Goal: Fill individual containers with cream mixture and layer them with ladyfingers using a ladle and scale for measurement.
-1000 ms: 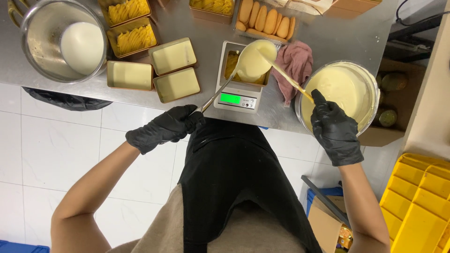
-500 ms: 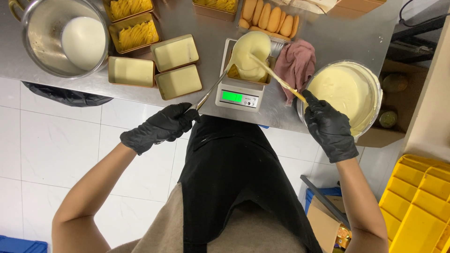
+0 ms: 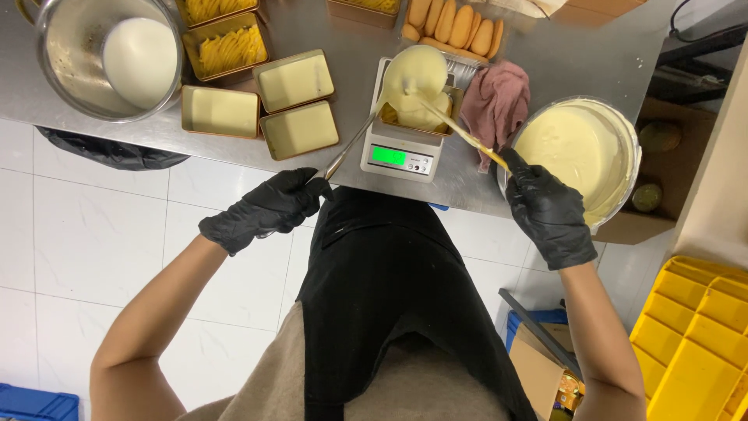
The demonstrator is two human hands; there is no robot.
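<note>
While over scale (image 3: pixel 399 154), left hand (image 3: pixel 269 209) grip closed on ladle (image 3: pixel 413 74); right hand (image 3: pixel 548 209) closed on spatula (image 3: pixel 460 131).

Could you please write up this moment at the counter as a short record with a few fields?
left hand: black glove, holding a ladle of pale cream over the scale
right hand: black glove, holding a spatula against the ladle
on the scale: a small tray, partly filled
cream bowl: right of the scale
pink cloth: between scale and bowl
filled trays: left of the scale
</note>
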